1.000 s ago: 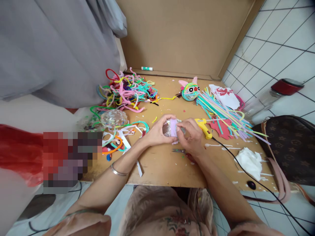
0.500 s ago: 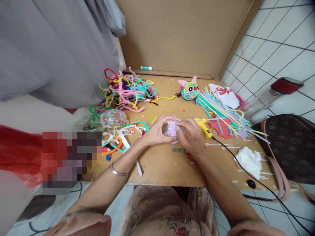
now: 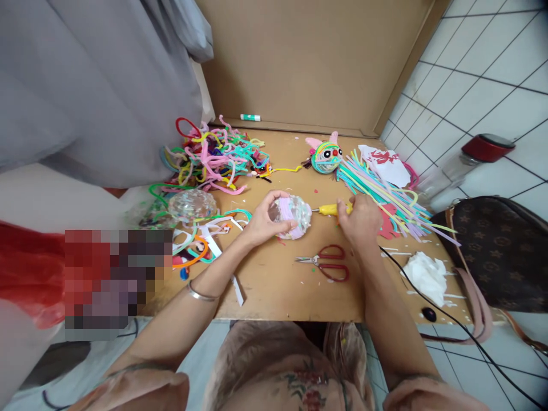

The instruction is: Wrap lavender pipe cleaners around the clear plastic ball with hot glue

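Note:
My left hand (image 3: 268,220) grips a clear ball (image 3: 302,217) with lilac strips wound round part of it. Fingers lie over its top and the thumb along its lower front. My right hand (image 3: 361,221) is wrapped round a yellow hot glue gun (image 3: 329,209), whose metal nozzle points left, close to the ball's right side; I cannot tell if they touch. Below the ball lie scissors with red handles (image 3: 333,263), their blades to the left. Beyond the ball sits a finished-looking round figure (image 3: 326,156) with pink ears, eyes and a red nose.
Tangled pipe cleaners (image 3: 214,154) heap at the back left, near another clear ball (image 3: 192,205). Straight pipe cleaners (image 3: 381,194) lie right of the figure. A crumpled tissue (image 3: 426,277), black cord (image 3: 411,279), brown bag (image 3: 492,251) and red-capped bottle (image 3: 488,149) occupy the right side.
My right hand has left the ball and taken hold of the glue gun, bringing its nozzle toward the ball. The ball has turned in my left hand. The scissors are now uncovered.

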`<state>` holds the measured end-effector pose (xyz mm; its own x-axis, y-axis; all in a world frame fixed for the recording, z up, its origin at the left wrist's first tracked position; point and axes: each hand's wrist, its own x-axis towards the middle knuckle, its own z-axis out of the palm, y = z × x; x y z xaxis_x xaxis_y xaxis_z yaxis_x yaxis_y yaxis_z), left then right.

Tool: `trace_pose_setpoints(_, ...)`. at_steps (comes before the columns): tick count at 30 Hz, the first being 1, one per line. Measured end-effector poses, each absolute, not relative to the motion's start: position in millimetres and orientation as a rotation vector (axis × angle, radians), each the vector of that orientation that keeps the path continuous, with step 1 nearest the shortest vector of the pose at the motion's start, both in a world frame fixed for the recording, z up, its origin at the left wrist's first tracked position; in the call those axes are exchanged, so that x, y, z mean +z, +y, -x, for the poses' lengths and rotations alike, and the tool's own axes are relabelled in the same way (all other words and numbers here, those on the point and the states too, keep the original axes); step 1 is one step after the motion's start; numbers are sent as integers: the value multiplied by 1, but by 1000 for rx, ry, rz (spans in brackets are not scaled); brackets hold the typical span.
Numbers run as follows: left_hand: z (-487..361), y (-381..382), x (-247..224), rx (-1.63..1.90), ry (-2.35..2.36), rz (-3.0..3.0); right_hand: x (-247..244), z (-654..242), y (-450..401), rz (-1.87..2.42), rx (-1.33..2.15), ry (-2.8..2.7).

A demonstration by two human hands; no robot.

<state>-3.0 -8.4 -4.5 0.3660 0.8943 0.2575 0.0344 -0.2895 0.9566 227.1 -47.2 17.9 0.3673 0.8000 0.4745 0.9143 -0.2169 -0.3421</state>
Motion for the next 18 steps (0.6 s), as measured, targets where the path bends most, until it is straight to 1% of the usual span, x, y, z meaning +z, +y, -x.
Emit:
trace_pose_setpoints(3,3,-8,0,1075,914,-1601,16,-224,-50,2423,-211,-1549)
trace_pose_setpoints(6,4,-8,1,1068,919,-1581,15,-223,-51,2560,-175,-1547)
trace_pose_setpoints(13,5,-6,0,1078,874,-1566,15,-231,-48,2613,-3,-1540)
trace_pose_setpoints(18,4,-7,4,1048,883,-1538,24,-227,-50,2521,-48,-1353)
